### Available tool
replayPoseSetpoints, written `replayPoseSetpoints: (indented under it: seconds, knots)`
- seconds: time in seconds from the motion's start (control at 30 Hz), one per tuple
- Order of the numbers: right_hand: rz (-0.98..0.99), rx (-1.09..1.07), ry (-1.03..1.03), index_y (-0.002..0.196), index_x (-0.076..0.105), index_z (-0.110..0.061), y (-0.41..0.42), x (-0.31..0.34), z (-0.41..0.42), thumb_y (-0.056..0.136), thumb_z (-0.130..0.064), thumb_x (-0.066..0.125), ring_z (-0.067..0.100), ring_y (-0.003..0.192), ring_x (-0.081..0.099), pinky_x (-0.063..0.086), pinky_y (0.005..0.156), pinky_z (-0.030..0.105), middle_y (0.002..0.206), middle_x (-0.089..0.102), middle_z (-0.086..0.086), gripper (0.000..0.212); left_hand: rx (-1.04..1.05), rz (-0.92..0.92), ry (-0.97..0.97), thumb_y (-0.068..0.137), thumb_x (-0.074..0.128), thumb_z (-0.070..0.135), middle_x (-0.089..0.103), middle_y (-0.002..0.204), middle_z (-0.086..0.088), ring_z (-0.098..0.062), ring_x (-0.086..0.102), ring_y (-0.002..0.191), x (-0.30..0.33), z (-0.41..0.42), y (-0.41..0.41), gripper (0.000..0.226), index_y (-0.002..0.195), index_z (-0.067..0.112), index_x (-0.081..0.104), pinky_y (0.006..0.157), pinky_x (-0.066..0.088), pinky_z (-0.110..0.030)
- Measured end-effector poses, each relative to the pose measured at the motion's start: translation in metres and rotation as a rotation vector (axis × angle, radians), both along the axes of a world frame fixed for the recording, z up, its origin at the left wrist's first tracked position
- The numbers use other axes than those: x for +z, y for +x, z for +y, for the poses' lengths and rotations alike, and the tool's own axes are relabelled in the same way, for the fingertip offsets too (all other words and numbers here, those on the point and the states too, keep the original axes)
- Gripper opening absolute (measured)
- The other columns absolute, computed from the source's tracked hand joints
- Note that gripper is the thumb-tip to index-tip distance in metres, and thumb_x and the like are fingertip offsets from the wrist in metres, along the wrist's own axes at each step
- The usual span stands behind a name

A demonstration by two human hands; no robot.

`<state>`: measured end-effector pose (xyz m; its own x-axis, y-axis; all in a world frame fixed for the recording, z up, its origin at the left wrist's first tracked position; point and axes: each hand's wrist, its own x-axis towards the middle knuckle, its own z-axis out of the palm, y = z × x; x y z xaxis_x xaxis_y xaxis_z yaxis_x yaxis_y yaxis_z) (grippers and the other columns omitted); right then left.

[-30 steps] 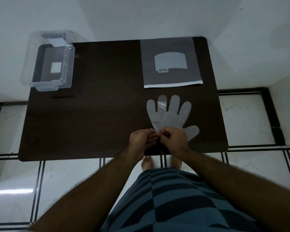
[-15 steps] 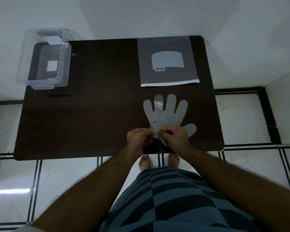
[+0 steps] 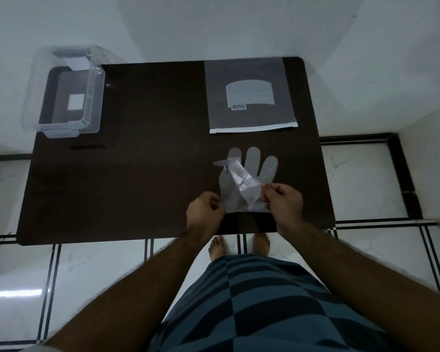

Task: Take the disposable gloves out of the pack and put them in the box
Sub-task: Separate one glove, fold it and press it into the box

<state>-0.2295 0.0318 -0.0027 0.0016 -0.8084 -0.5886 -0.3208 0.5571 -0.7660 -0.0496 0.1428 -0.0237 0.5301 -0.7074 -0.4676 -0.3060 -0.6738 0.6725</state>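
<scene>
Thin clear disposable gloves (image 3: 259,168) lie near the front edge of the dark table (image 3: 142,174), fingers pointing away from me. My left hand (image 3: 205,212) pinches the cuff at its left side. My right hand (image 3: 285,201) pinches a crumpled top layer (image 3: 244,184), which is lifted and folded across the rest. The flat glove pack (image 3: 249,97) lies at the back right of the table with its opening toward me. The clear plastic box (image 3: 61,123) stands open at the back left corner, partly over the table's edge.
The box's transparent lid (image 3: 69,55) stands behind the box. White wall rises behind the table. A white tiled floor with black lines surrounds it, and my bare feet (image 3: 239,245) show under the front edge.
My hands have drawn apart at the cuff. The right hand has pulled a top glove layer up and to the right, so it now lies crumpled and folded across the other.
</scene>
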Motion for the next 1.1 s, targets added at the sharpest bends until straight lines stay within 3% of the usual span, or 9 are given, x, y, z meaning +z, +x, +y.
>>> replayPoseSetpoints:
  seconds: [0.1,0.17,0.23,0.4,0.5,0.83,0.97,1.1]
  knots:
    - [-0.004,0.056,-0.004,0.100,0.076,-0.016,-0.004,-0.001,0.000,0.099,-0.025,0.074,0.020,0.090,0.078,0.067,0.079,0.038,0.097,0.078,0.002,0.010,-0.041,-0.152,-0.142,0.092,0.076,0.013,0.060,0.127,0.004,-0.013,0.058,0.114,0.005,0.000,-0.005,0.040,0.130,0.019,0.064,0.095,0.050,-0.026]
    - [0.000,0.094,-0.002,0.097,0.077,-0.016,-0.005,-0.001,-0.001,0.098,-0.025,0.075,0.019,0.088,0.079,0.067,0.078,0.037,0.095,0.079,0.002,0.009,-0.195,-0.321,-0.274,0.096,0.071,0.009,0.063,0.131,-0.005,-0.020,0.057,0.120,0.010,-0.004,-0.006,0.032,0.128,0.014,0.067,0.101,0.051,-0.034]
    - [-0.008,0.119,0.004,0.098,0.077,-0.017,-0.005,0.001,-0.002,0.098,-0.026,0.075,0.017,0.089,0.079,0.067,0.078,0.036,0.097,0.079,0.002,0.009,-0.426,-0.450,-0.360,0.097,0.069,0.006,0.072,0.122,-0.010,-0.026,0.064,0.115,0.014,-0.013,-0.005,0.022,0.119,0.011,0.074,0.101,0.054,-0.041]
    - [0.003,0.162,-0.038,0.100,0.076,-0.017,-0.007,0.004,-0.003,0.098,-0.025,0.075,0.014,0.089,0.079,0.065,0.074,0.029,0.099,0.078,0.000,0.008,-0.833,-0.437,-0.146,0.104,0.064,0.031,0.074,0.123,-0.001,-0.020,0.068,0.118,0.016,-0.038,-0.011,0.020,0.120,0.022,0.073,0.105,0.056,-0.041]
    - [0.009,0.135,-0.045,0.099,0.076,-0.017,-0.010,0.005,-0.009,0.098,-0.023,0.074,0.016,0.088,0.077,0.066,0.078,0.035,0.096,0.078,0.001,0.006,-0.921,-0.449,-0.076,0.103,0.064,0.039,0.070,0.135,-0.001,-0.020,0.063,0.127,0.007,-0.037,-0.012,0.032,0.130,0.023,0.070,0.109,0.052,-0.041]
    - [0.020,0.111,-0.093,0.099,0.076,-0.014,-0.029,0.015,-0.023,0.099,-0.020,0.074,0.014,0.084,0.073,0.057,0.070,0.027,0.094,0.076,0.001,0.006,-1.137,-0.515,-0.117,0.105,0.059,0.043,0.055,0.157,-0.001,-0.023,0.046,0.147,0.006,-0.054,-0.009,0.042,0.144,0.027,0.064,0.121,0.042,-0.046]
    - [0.012,0.082,-0.127,0.102,0.077,-0.012,-0.038,0.020,-0.035,0.098,-0.023,0.076,0.016,0.086,0.074,0.059,0.070,0.028,0.095,0.077,0.003,0.011,-1.204,-0.521,-0.094,0.108,0.055,0.039,0.059,0.152,-0.003,-0.026,0.052,0.139,0.007,-0.062,-0.010,0.036,0.139,0.025,0.069,0.113,0.048,-0.043]
    - [0.022,0.047,-0.155,0.103,0.078,-0.012,-0.050,0.027,-0.052,0.098,-0.024,0.076,0.019,0.088,0.075,0.062,0.075,0.030,0.094,0.078,0.004,0.013,-1.235,-0.553,-0.053,0.102,0.065,0.035,0.062,0.146,0.000,-0.025,0.055,0.134,0.001,-0.067,-0.009,0.036,0.137,0.029,0.070,0.110,0.052,-0.044]
